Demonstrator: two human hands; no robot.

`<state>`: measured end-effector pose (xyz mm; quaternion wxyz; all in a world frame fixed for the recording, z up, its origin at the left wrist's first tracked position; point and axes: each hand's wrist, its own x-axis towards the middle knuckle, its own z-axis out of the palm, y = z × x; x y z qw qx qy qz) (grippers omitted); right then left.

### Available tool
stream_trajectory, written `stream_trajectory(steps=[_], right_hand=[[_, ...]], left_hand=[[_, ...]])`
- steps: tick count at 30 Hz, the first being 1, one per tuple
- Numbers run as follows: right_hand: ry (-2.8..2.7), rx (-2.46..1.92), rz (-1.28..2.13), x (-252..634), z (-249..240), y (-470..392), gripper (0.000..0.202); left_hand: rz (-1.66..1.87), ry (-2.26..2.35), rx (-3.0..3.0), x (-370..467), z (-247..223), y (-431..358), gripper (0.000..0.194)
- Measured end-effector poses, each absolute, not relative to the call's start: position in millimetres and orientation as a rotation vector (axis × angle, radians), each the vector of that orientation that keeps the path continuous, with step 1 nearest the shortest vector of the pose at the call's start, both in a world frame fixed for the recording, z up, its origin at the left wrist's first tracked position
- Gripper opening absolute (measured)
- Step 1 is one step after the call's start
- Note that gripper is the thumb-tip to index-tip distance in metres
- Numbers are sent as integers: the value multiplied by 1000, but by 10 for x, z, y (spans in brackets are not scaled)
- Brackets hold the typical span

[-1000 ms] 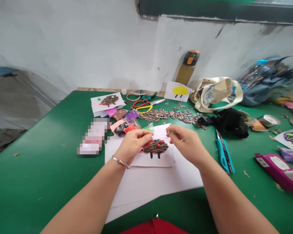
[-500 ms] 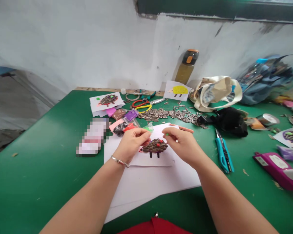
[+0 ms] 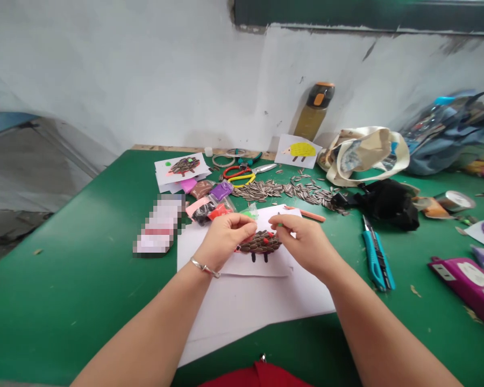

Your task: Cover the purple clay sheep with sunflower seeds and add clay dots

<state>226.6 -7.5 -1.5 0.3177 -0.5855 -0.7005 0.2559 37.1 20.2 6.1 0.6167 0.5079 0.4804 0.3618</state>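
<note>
Over the white paper, both my hands hover on either side of a hedgehog picture whose back is covered with sunflower seeds and dotted with red bits. Thumb and fingertips of my right hand pinch a small green piece of modelling clay. My left hand is closed too, thumb against fingers; what it holds, if anything, is hidden. Just behind it lie bags of clay: green, red, black, purple and brown.
Loose sunflower seeds spread behind the paper, near scissors. A teal utility knife lies to the right with its blade showing. Farther off are a black item, a cream bag, a bottle and a yellow hedgehog drawing.
The view has shifted slightly, so everything sits a little farther right. My hands keep nearly the same pose above the picture, and the green clay stays in my right fingertips.
</note>
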Motion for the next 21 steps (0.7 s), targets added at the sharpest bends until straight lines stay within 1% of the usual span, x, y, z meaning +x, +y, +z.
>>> stream_trajectory(steps=[4,8,10,12,13,15,17,19,21], right_hand=[[-1808,-1583,704,2287,-21,-63,24],[-1867,-1647,652,2275,39,-81,37],[-1865,-1628,668,2256,48,-91,29],[-1866,-1596,686,2247,31,-92,16],[-1861,-1584,690,2248,17,-89,16],[-1827,-1575,697,2262,-11,-77,23],[-1778,-1584,707,2278,-22,-67,25],[-1773,-1612,707,2280,-10,-64,25],[-1803,-1643,703,2263,14,-70,32]], left_hand=[[838,1113,1128,373,61,203,15],[826,1121,1187,364,57,214,28],[836,1123,1192,362,56,217,32],[846,1126,1192,363,58,217,30],[848,1130,1191,365,61,216,29],[846,1141,1175,371,67,213,25],[847,1152,1150,375,70,211,20],[856,1159,1139,375,67,212,19],[859,1159,1160,370,58,215,21]])
